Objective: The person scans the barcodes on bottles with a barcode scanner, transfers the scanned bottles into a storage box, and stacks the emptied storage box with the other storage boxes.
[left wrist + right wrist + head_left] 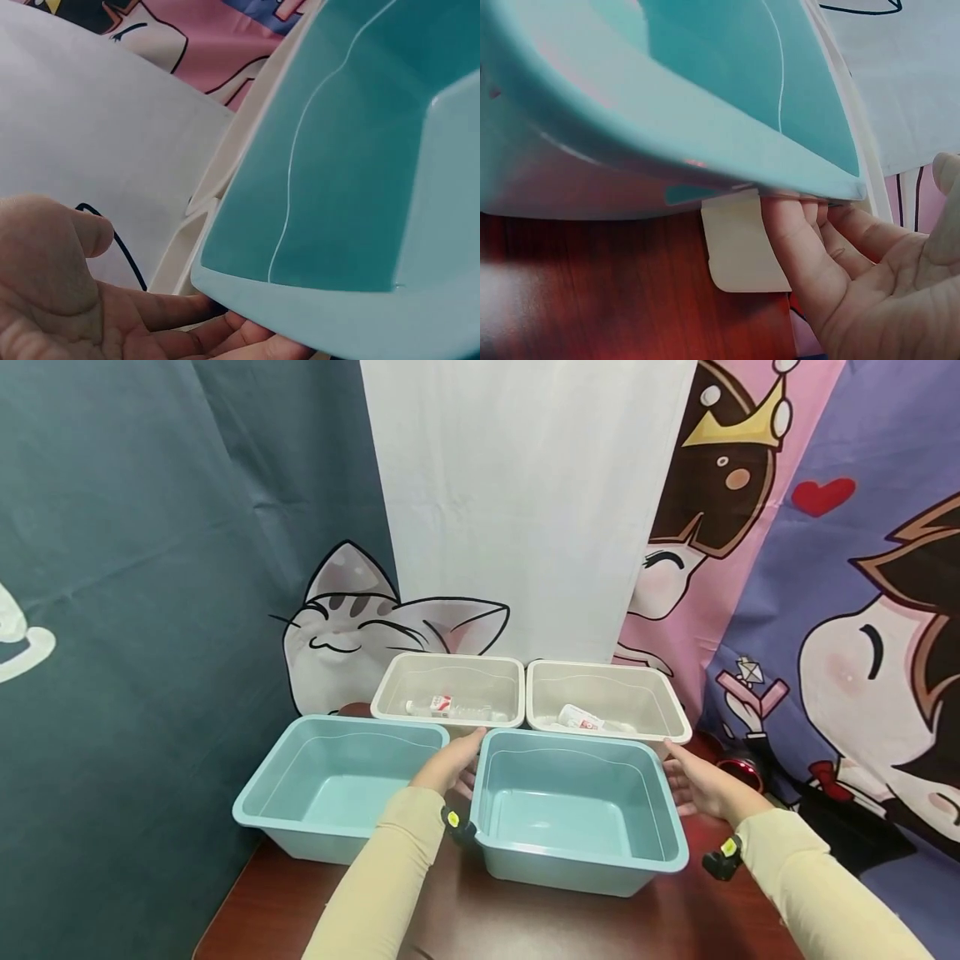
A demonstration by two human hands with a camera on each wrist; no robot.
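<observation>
Between my two hands a light blue plastic tub (570, 860) stands on the table, with bare walls and floor inside. My left hand (455, 766) is at its left side, fingers (247, 341) reaching under the rim and thumb raised away from it. On the opposite side, my right hand (701, 783) has its fingers (799, 240) extended under the rim near the back corner, thumb also apart. The fingertips of both hands are partly hidden by the rim.
A second blue tub (300, 835) is at left. Behind stand two off-white bins: the left bin (382, 693) holds a clear bottle (457, 710), the right bin (667, 702) a white-labelled bottle (581, 717). The reddish-brown table (465, 927) meets a printed curtain (525, 510).
</observation>
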